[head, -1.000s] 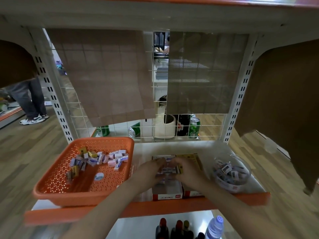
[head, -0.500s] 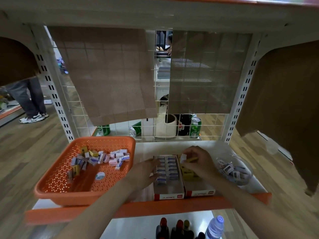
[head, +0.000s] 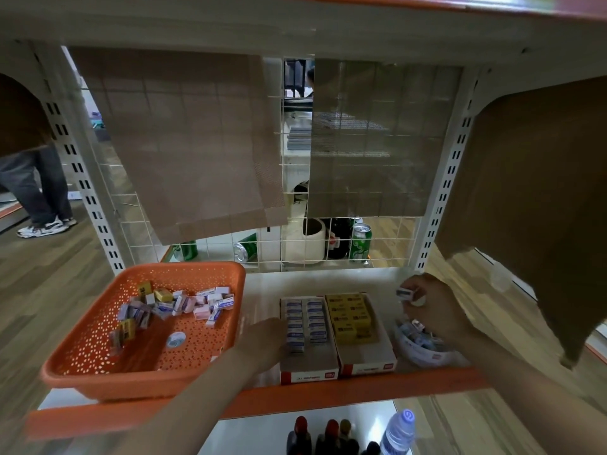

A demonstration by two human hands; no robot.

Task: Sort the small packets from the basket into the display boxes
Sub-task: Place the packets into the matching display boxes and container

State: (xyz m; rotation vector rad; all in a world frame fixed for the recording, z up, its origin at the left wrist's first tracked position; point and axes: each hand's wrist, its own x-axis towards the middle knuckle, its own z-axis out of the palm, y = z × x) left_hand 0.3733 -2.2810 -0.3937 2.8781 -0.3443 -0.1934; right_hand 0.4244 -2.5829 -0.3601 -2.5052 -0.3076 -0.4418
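A: Entry, right grip [head: 433,307]: what is being held?
B: One small packet [head: 406,293] is being pinched between thumb and fingertips, the grip being closed round it. It is being held in the air above the far rim of the clear bowl [head: 417,354], well apart from the basket.
A: And the left grip [head: 262,339]?
B: Nothing is being held. The fingers are being kept loosely straight, and the left wall of the left display box [head: 308,364] is being touched by them. The picture is blurred there, so finer contact is not being recorded.
A: Contents of the boxes?
B: Two columns of blue-and-white packets [head: 305,320] are being carried in the far part of the left display box. Yellow packets [head: 349,315] are being carried in the far part of the right display box [head: 369,357], which is being kept flush beside the first.
A: Further out?
B: More packets are being held in the clear bowl, just right of the boxes. A loose heap of mixed packets [head: 177,305] is being kept in the far half of the orange basket [head: 131,385], at the left end of the shelf [head: 328,398]. Green cans [head: 360,243] are being seen behind the wire grid, and bottles [head: 397,431] on the level below.
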